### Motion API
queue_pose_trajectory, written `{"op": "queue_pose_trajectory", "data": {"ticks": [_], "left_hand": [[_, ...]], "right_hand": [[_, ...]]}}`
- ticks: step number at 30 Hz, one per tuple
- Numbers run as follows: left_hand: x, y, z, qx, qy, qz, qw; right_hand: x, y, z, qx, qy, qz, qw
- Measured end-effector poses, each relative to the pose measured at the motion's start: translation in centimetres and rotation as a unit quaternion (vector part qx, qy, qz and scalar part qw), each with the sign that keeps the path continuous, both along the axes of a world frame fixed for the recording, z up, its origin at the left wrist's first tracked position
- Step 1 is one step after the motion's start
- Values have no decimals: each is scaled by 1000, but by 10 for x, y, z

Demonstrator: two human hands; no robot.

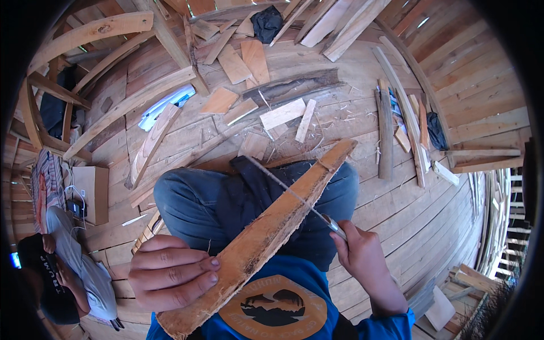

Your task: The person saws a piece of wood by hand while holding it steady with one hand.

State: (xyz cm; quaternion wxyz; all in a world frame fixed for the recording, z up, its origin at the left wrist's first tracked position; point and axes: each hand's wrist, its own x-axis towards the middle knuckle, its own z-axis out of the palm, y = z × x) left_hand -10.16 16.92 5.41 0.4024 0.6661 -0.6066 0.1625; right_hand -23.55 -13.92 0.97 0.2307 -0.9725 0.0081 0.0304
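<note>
Rough-edged and slightly bowed, a long plank [255, 241] slants up across the lap of a seated worker in a blue shirt [351, 328] and blue trousers [190, 198], its lower end against the shirt's round printed emblem [275, 309] and its upper end over one knee. The left hand [173, 275] has its grip clamped on the plank near that lower end, fingers curled on the wood and the thumb out of sight. The right hand [362, 252] closes its grip around the handle of a long, thin metal tool [283, 186] — seen almost edge-on, it is probably a blade — which crosses above the plank's upper half; whether the two touch cannot be told from this angle. A dark cloth [241, 195] lies over the worker's lap. Beyond the knees, the floorboards [385, 209] carry a scatter of cut wood pieces [233, 63], thin shavings [314, 130], a dark slab of bark [300, 85] and a black bag [266, 24]. At left, a blue-and-white packet [165, 107] rests beside a curved timber — and farther down that side sits a cardboard box [93, 195], near a second person [88, 269] in a dark top and pale grey trousers. Along the right, long battens [399, 113] lie near the plank wall [476, 85].
</note>
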Motion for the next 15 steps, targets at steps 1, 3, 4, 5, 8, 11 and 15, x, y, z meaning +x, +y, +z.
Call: {"op": "queue_pose_trajectory", "data": {"ticks": [1,3,4,5,8,11,15], "left_hand": [[-5,-1,4,13,1,-10,1000],[-8,-6,4,21,0,-19,1000],[-9,-9,4,14,-1,-22,1000],[-9,-12,3,7,-2,-25,1000],[-21,-3,15,18,-17,39,999],[-22,-9,-3,4,12,1,1000],[-29,-10,-1,4,-16,2,1000]], "right_hand": [[-4,4,4,-3,9,0,1000],[-10,1,-5,-8,-17,2,1000],[-14,-5,-12,-19,-27,-2,999],[-17,-9,-14,-30,-37,-6,999],[0,2,-7,-24,-59,17,998],[-14,10,3,-43,-28,0,999],[-18,-1,-14,-80,-49,-8,996]]}}
